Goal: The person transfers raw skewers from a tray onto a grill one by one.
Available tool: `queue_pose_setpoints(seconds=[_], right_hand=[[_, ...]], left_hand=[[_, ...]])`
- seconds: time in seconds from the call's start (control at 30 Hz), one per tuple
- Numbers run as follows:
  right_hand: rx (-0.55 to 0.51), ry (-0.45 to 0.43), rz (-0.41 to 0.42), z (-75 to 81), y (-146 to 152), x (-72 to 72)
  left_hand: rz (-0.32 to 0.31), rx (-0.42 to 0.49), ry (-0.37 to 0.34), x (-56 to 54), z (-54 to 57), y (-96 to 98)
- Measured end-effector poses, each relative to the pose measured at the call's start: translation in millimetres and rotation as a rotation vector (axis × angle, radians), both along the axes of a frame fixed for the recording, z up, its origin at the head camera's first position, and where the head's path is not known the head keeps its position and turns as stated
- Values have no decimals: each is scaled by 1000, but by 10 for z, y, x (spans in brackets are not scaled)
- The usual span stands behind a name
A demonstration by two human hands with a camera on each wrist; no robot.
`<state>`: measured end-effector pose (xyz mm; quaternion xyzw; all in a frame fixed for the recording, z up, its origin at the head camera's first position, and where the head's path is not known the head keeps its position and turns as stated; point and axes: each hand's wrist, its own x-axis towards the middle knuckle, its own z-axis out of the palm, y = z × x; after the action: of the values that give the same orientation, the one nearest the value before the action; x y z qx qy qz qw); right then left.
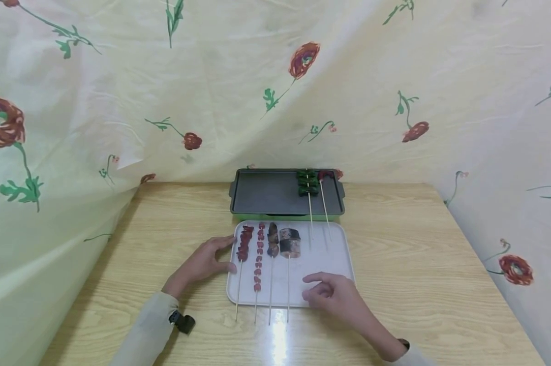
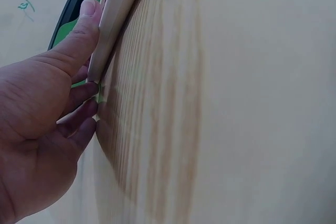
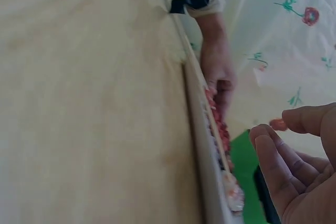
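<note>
My left hand (image 1: 207,259) rests at the left edge of a white tray (image 1: 321,284), its thumb and fingertips touching the rim. On the tray lie a skewer of dark red meat (image 1: 244,244), one of small red pieces (image 1: 258,258), one of dark brownish pieces (image 1: 273,239) and one of thick grey-black pieces (image 1: 290,243). Over the tray's front right part hovers my right hand (image 1: 337,300), thumb and index finger apart with nothing between them. The right wrist view shows that same gap between the right hand's (image 3: 304,166) fingertips.
Behind the tray stands a black griddle pan (image 1: 266,193) with a green side. A skewer of green pieces (image 1: 308,183) and a dark red one (image 1: 323,176) lie on its right, sticks reaching over the tray. A flowered curtain (image 1: 230,91) surrounds the wooden table (image 1: 422,264).
</note>
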<state>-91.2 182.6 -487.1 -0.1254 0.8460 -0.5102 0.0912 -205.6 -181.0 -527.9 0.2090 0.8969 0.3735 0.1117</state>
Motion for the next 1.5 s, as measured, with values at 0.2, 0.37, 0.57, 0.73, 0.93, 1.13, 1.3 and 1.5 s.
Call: queue_pose_setpoints(seconds=[0.2, 0.37, 0.57, 0.73, 0.93, 1.13, 1.3, 1.5], right_hand=[[19, -25, -7, -109, -77, 74], [-3, -117, -7, -172, -131, 122], [-89, -228, -11, -250, -189, 159], [-151, -259, -14, -263, -242, 167], [-208, -286, 13, -260, -292, 150], [-242, -338, 40, -292, -321, 126], [-261, -369, 34, -316, -336, 108], [-300, -385, 27, -292, -356, 97]], left_hand=[[5, -2, -4, 0, -2, 2], [4, 3, -12, -1, 4, 6], [-7, 5, -2, 1, 13, 9], [-12, 5, 7, -12, 12, 6], [-7, 6, -3, -16, 17, 7], [-4, 9, -8, -7, 22, 4], [-8, 3, -7, -2, 11, -2], [-10, 3, -3, 8, 6, -2]])
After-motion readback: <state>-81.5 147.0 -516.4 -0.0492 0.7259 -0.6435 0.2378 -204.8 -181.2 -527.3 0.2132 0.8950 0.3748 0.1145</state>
